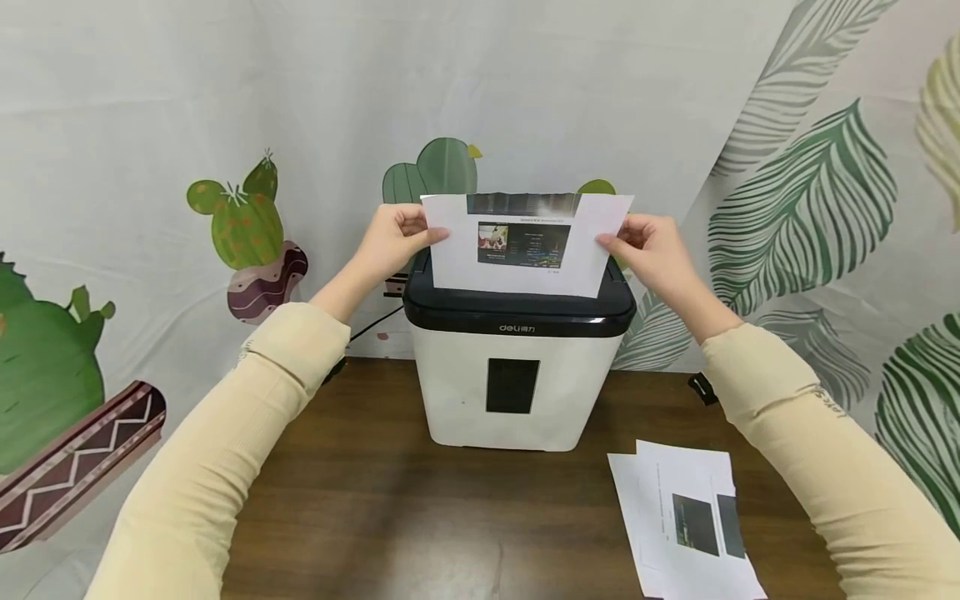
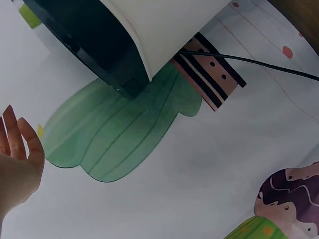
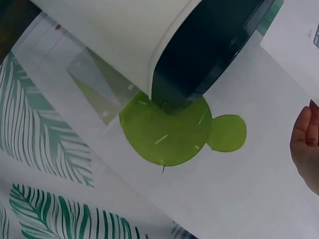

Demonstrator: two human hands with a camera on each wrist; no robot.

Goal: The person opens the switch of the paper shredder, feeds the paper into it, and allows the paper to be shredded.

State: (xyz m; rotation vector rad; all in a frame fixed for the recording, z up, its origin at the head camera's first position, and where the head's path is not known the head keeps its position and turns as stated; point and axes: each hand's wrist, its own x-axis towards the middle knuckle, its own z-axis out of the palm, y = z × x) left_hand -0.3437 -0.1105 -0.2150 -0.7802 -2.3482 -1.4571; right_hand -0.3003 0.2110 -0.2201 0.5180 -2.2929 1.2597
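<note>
A printed sheet of paper [image 1: 525, 282] with dark pictures on it is held up over the black top of a white paper shredder [image 1: 457, 375]. My left hand [image 1: 393, 239] pinches its left edge between thumb and fingers. At the right edge, my right hand [image 1: 655, 250] pinches it the same way. The sheet's lower edge is in front of or over the shredder's lid [image 1: 517, 310]; whether it touches the slot cannot be seen. In the left wrist view the left hand [image 2: 20, 164] shows at the left border, and the right wrist view catches part of the right hand [image 3: 306, 144].
More printed sheets [image 1: 686, 521] lie overlapped on the brown wooden table [image 1: 420, 517] at the right. A black cable [image 1: 375, 323] runs out left of the shredder. Behind stands a pale curtain [image 1: 315, 83] printed with cacti and leaves. A small black object [image 1: 702, 388] sits by the curtain.
</note>
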